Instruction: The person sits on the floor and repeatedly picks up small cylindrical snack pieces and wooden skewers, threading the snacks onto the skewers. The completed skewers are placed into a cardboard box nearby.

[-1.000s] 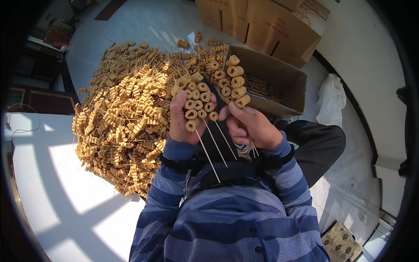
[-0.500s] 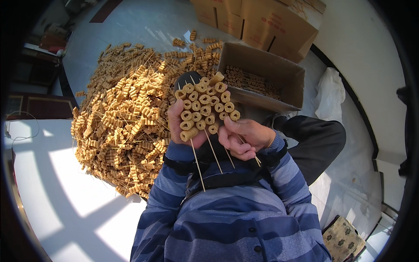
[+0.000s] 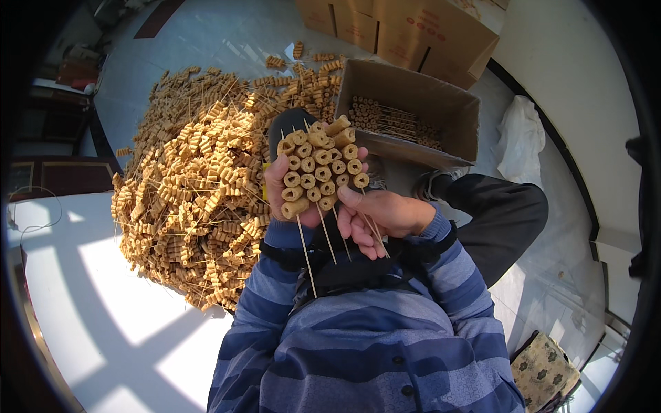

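My left hand cradles a bundle of skewers strung with golden-brown, hollow rolled pieces. Its thumb lies along the left side, and fingertips show past the right side. The rolls face up with their open ends, packed in rows, and several thin bare sticks slant down toward my lap. At the bundle's lower right corner my right hand is closed, its thumb and curled fingers at the stick of a skewer there. The far tips of a few sticks poke out beyond the bundle.
A large heap of similar skewers lies to the left. An open cardboard box with skewers laid inside stands ahead to the right, before bigger cartons. A white plastic bag and a patterned cushion are at the right.
My right hand has shifted slightly, and a skewer at the bundle's right edge now sits flush with the others. Left-hand fingertips have come into sight on the right side.
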{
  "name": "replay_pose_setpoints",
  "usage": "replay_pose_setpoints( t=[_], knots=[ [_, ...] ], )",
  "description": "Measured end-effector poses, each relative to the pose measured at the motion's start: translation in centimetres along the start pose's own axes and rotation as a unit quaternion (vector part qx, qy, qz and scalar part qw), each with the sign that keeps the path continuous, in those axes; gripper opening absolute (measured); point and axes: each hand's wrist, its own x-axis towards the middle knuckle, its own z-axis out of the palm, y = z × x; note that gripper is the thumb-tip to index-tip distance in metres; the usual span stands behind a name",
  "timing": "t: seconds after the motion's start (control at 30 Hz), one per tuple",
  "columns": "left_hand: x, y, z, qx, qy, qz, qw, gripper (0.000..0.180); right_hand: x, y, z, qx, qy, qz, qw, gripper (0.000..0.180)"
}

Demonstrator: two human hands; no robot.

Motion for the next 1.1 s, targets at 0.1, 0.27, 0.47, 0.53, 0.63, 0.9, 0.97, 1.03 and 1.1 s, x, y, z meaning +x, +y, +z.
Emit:
replay_pose_setpoints(
  t=[0.1, 0.27, 0.47, 0.53, 0.63, 0.9, 0.97, 1.03, 1.1],
  knots=[
    [0.2, 0.1, -0.9, 0.002, -0.052, -0.025, 0.998, 0.09, -1.0, -0.5, 0.7, -0.116, 0.1, 0.036, 0.988, 0.063],
    [0.2, 0.5, -1.9, -0.01, -0.001, -0.001, 1.0, 0.091, -4.6, -1.2, 2.9, -0.413, 0.301, -0.092, 0.855, 0.061],
    [-0.3, 0.5, -0.5, 0.06, 0.003, 0.042, 0.997, 0.079, -3.3, -2.6, 5.3, -0.569, 0.479, -0.356, 0.565, 0.086],
    [-0.4, 0.5, -0.2, 0.084, -0.02, 0.048, 0.995, 0.077, -1.2, -2.7, 5.8, -0.584, 0.452, -0.363, 0.569, 0.092],
    [-0.9, 0.7, -0.4, 0.085, -0.019, 0.05, 0.995, 0.074, 1.3, -2.7, 5.8, -0.554, 0.451, -0.378, 0.588, 0.097],
    [-0.2, -0.8, -0.8, -0.011, -0.027, 0.037, 0.999, 0.066, 1.8, -1.8, 5.2, -0.525, 0.453, -0.443, 0.569, 0.086],
    [0.2, -0.6, -0.8, 0.015, 0.064, 0.012, 0.998, 0.063, 2.0, -1.5, 5.3, -0.524, 0.475, -0.418, 0.57, 0.085],
    [0.7, -0.7, -0.9, 0.082, 0.049, 0.051, 0.994, 0.06, 2.2, -1.4, 5.1, -0.502, 0.493, -0.415, 0.577, 0.075],
    [0.8, -1.2, -1.1, 0.046, 0.041, 0.027, 0.998, 0.06, 2.4, -1.2, 4.7, -0.489, 0.507, -0.414, 0.577, 0.071]
  ],
)
